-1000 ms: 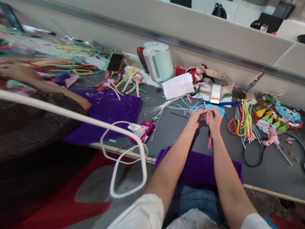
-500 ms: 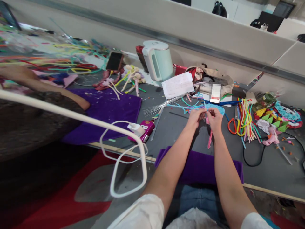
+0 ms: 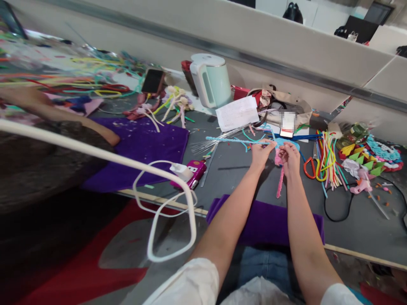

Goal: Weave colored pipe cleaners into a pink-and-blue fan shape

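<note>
My left hand (image 3: 262, 154) pinches a light blue pipe cleaner (image 3: 233, 140), whose long end points left above the table. Close beside it, my right hand (image 3: 290, 160) has its fingers curled at a pink fuzzy pipe-cleaner piece (image 3: 277, 157). From that piece, or just behind the right hand, a pink strip (image 3: 280, 183) hangs down toward me. Light blue fuzzy material (image 3: 294, 145) shows behind the right fingertips. The exact join between the blue and pink parts is hidden by my fingers.
Orange-handled scissors (image 3: 309, 167), a bundle of coloured pipe cleaners (image 3: 329, 159) and a pink glue gun (image 3: 362, 184) lie right. A kettle (image 3: 216, 80) stands behind. A purple power strip (image 3: 197, 173) and white cable (image 3: 192, 220) are left. Another person's arm (image 3: 57, 112) rests farther left.
My hands have moved slightly apart, the right one a little rightward with its fingers shifted. The light blue pipe cleaner now stretches out left from my left hand.
</note>
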